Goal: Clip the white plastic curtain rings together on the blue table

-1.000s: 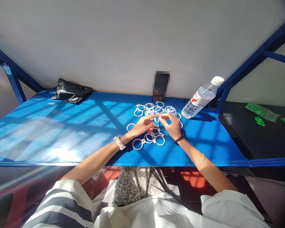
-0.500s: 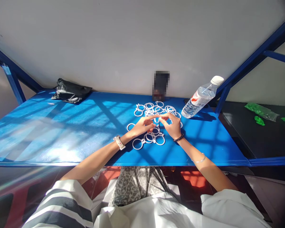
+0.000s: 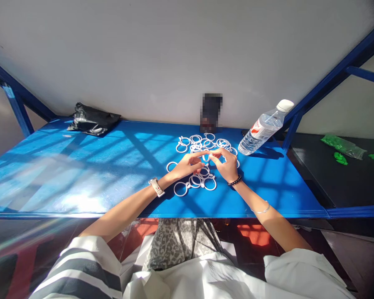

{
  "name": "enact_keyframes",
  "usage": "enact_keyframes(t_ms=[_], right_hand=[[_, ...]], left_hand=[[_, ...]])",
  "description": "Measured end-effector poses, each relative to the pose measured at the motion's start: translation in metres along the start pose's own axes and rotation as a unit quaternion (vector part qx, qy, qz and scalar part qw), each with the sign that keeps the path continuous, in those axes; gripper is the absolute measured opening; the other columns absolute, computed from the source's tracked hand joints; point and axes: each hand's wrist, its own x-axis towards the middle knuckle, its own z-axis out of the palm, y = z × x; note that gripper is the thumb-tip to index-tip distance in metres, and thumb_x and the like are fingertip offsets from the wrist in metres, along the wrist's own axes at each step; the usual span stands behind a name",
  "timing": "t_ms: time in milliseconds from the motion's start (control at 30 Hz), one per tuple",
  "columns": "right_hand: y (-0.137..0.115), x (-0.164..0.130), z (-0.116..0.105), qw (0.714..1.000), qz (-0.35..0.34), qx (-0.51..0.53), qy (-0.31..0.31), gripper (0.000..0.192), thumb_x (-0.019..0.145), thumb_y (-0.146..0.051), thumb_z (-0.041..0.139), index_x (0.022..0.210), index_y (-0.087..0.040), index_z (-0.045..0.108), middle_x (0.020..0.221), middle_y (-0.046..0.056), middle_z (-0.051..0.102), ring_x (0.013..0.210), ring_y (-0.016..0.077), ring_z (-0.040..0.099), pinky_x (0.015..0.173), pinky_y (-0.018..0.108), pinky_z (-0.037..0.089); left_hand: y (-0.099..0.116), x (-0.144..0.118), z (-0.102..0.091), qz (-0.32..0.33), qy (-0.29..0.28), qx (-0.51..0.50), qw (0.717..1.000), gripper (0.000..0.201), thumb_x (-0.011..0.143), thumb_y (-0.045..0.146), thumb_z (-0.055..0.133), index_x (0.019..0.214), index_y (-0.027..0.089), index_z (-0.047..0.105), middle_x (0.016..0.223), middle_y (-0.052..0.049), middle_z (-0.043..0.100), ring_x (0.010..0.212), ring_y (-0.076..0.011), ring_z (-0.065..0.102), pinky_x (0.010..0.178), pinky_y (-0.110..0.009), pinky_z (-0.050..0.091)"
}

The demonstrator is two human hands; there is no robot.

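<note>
Both my hands meet over the middle of the blue table (image 3: 81,166). My left hand (image 3: 187,165), with a watch on its wrist, and my right hand (image 3: 227,165), with a dark bead bracelet, pinch the same small white plastic ring (image 3: 206,157) between fingertips. Behind the hands lies a loose heap of white rings (image 3: 202,143). In front of them sits a joined cluster of white rings (image 3: 195,182), and a single ring (image 3: 171,166) lies just left of my left hand.
A clear water bottle (image 3: 263,128) with a white cap lies tilted at the right. A black plastic bag (image 3: 92,119) rests at the back left. A dark blurred object (image 3: 211,112) stands against the wall. Green bags (image 3: 343,147) lie on the black surface at far right.
</note>
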Motion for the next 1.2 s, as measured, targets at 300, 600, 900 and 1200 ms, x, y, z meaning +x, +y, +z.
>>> enact_keyframes(t_ms=[300, 600, 900, 1200], right_hand=[[0.0, 0.0, 0.002, 0.999, -0.002, -0.028, 0.018, 0.015, 0.088, -0.03, 0.06, 0.099, -0.025, 0.069, 0.093, 0.004, 0.073, 0.08, 0.0217, 0.068, 0.074, 0.036, 0.057], [-0.001, 0.003, 0.001, 0.999, -0.013, -0.033, 0.018, 0.014, 0.089, -0.032, 0.058, 0.095, -0.025, 0.069, 0.09, 0.005, 0.073, 0.081, 0.0226, 0.069, 0.075, 0.037, 0.057], [-0.002, 0.002, 0.002, 0.999, -0.017, -0.045, 0.019, 0.012, 0.088, -0.034, 0.061, 0.083, -0.024, 0.065, 0.078, 0.003, 0.07, 0.067, 0.0188, 0.064, 0.065, 0.034, 0.055], [-0.001, 0.001, 0.003, 0.999, -0.038, -0.025, -0.017, 0.016, 0.088, -0.036, 0.061, 0.08, -0.024, 0.066, 0.076, 0.003, 0.07, 0.068, 0.0187, 0.065, 0.064, 0.034, 0.054]], left_hand=[[0.004, 0.0, 0.002, 0.021, 0.02, 0.016, 0.999, 0.054, 0.085, 0.033, 0.061, 0.135, 0.017, 0.052, 0.056, 0.003, 0.053, 0.051, -0.0091, 0.05, 0.054, -0.021, 0.043], [0.003, -0.001, 0.002, 0.043, 0.029, 0.066, 0.996, 0.051, 0.088, 0.031, 0.055, 0.137, 0.017, 0.05, 0.059, 0.002, 0.054, 0.053, -0.0102, 0.053, 0.058, -0.022, 0.044], [0.001, -0.001, 0.004, 0.072, 0.054, 0.093, 0.992, 0.048, 0.091, 0.038, 0.052, 0.135, 0.018, 0.052, 0.058, 0.002, 0.055, 0.051, -0.009, 0.05, 0.055, -0.021, 0.043], [-0.006, 0.004, 0.004, 0.142, 0.172, 0.184, 0.957, 0.03, 0.088, 0.042, 0.059, 0.101, 0.016, 0.068, 0.051, 0.004, 0.053, 0.045, -0.0074, 0.048, 0.049, -0.02, 0.037]])
